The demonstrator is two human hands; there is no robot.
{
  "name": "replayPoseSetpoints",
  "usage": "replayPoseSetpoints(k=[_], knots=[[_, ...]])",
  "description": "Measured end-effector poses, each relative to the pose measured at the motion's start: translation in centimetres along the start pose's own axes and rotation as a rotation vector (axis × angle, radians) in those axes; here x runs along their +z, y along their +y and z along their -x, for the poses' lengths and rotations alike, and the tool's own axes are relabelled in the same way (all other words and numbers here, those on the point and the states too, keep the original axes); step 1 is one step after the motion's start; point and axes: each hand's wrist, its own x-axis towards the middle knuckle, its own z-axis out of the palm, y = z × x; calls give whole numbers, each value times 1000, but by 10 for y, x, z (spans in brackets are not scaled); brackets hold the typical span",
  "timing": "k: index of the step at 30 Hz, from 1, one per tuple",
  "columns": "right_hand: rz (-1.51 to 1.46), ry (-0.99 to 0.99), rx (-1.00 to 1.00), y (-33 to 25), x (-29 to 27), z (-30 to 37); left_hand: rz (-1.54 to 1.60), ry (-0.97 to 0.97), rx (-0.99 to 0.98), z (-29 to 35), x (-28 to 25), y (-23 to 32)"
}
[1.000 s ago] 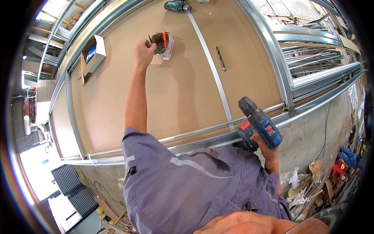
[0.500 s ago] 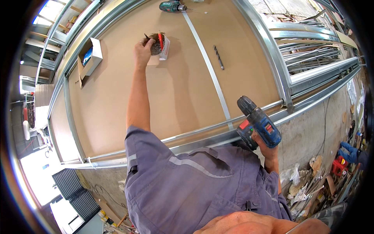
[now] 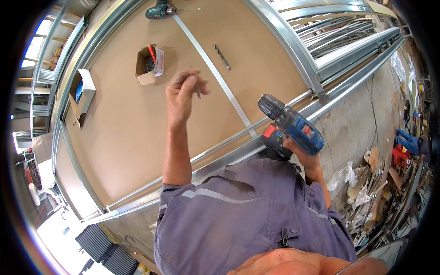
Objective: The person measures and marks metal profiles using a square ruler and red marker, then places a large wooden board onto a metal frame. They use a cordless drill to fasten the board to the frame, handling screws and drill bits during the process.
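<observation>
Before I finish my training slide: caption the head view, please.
Left hand pinches a small piece above a brown panel; right hand grips a blue drill.

Pale lettering marks the green drill (image 3: 158,12), while reddish print on the small carton (image 3: 159,63) is too tiny to read

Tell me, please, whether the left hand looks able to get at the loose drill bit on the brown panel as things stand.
Probably yes: the left hand is over the panel, and only a flat pale strip lies between it and the drill bit. However, it seems to pinch something small.
</observation>
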Motion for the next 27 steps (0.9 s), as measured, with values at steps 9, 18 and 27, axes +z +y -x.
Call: replayPoseSetpoints(k=[9,18,27], knots=[[-43,58,88,-7,-2,8,186,-91,-75,19,84,-1],[-15,62,110,3,-3,14,292,-71,-100,30,125,11],[192,47,-143,-17,10,1,538,-117,-332,42,131,2]])
